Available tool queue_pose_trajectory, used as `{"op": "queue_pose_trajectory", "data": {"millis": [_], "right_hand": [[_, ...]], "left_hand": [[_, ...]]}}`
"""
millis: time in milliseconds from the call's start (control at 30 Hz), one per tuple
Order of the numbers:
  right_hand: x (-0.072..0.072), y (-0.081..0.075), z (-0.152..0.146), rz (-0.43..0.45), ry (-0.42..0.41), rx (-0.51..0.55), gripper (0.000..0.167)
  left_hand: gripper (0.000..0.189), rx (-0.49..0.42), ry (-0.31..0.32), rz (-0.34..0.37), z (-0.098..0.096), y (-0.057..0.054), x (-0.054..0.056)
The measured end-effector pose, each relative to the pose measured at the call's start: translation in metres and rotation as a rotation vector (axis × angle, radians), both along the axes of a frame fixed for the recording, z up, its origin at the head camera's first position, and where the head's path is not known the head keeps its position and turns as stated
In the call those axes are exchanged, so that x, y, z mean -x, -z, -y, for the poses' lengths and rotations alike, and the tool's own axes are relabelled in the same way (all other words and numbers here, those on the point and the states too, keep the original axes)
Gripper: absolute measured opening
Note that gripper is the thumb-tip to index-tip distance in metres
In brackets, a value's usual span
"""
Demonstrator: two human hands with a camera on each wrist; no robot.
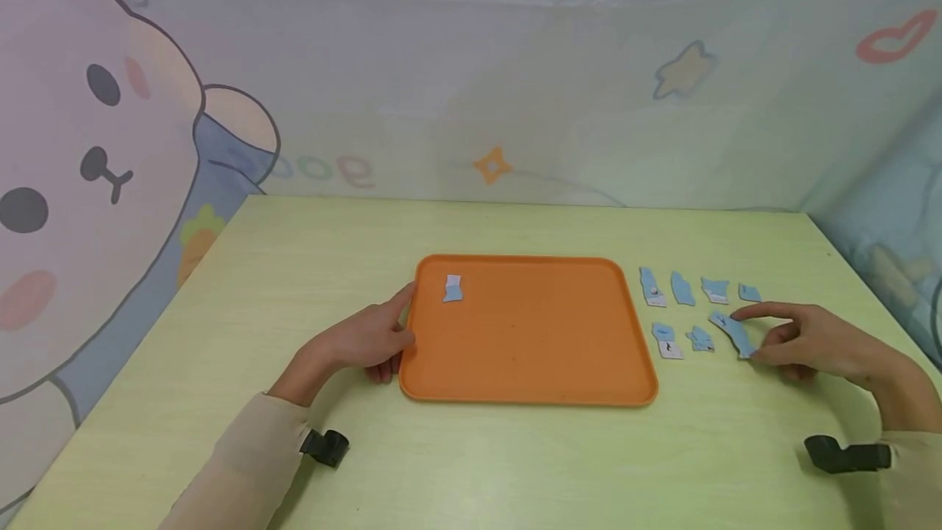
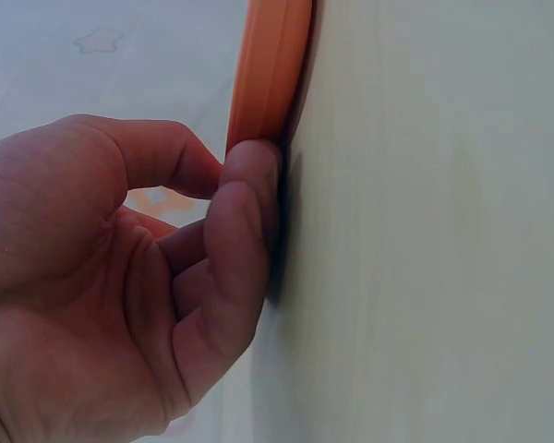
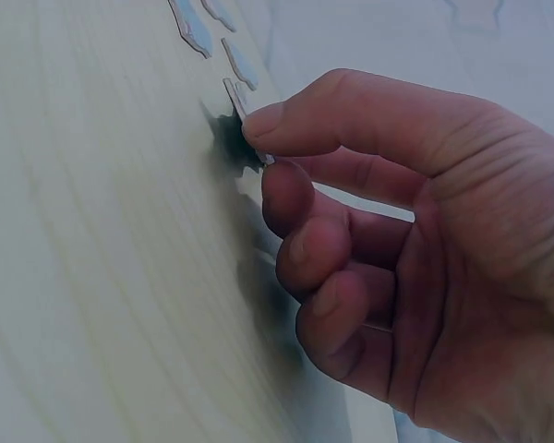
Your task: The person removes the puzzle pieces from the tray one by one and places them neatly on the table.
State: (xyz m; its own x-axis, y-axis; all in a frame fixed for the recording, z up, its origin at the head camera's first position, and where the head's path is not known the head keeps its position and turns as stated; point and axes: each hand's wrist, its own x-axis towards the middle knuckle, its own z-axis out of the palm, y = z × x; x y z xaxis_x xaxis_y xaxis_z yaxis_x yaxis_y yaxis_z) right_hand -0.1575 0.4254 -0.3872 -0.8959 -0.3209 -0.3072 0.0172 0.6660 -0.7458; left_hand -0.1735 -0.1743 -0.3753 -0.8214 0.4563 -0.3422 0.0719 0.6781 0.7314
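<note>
My left hand [image 1: 371, 338] grips the left rim of an orange tray [image 1: 515, 403], with the thumb and index finger at the edge. In the left wrist view, its other fingers are curled low beside the tray's outer wall [image 2: 268, 83]. One small blue-and-white torn card piece [image 1: 452, 289] lies in the tray's upper left. Right of the tray, my right hand [image 1: 824, 342] pinches a long blue card piece [image 1: 732, 334] by its ends between thumb and fingers. In the right wrist view, this piece [image 3: 233, 92] is mostly hidden by the thumb and tilts over a dark shadow.
Several other torn card pieces lie in two rough rows beside the tray, including a tall one [image 1: 652, 286], a small one [image 1: 749, 293] and a lower one [image 1: 666, 340]. The pale wooden table [image 1: 515, 464] meets a printed cloth backdrop [image 1: 441, 64] behind.
</note>
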Motion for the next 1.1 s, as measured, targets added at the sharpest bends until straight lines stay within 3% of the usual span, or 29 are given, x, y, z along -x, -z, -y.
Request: {"op": "queue_pose_trajectory", "data": {"millis": [300,500,833,1100], "right_hand": [[0.003,0.001,0.002,0.009,-0.004,-0.02,0.047],[0.003,-0.005,0.009,0.003,0.017,-0.064,0.071],[0.004,-0.033,0.039,-0.171,0.007,-0.09,0.066],[0.001,-0.041,0.054,-0.242,0.024,-0.101,0.06]], "left_hand": [[0.084,0.003,0.0,-0.001,0.001,-0.002,0.0],[0.084,0.004,-0.006,0.005,0.001,-0.002,-0.002],[0.084,0.001,-0.007,-0.004,0.002,-0.001,0.0],[0.084,0.011,-0.009,0.003,-0.003,0.0,0.0]]}}
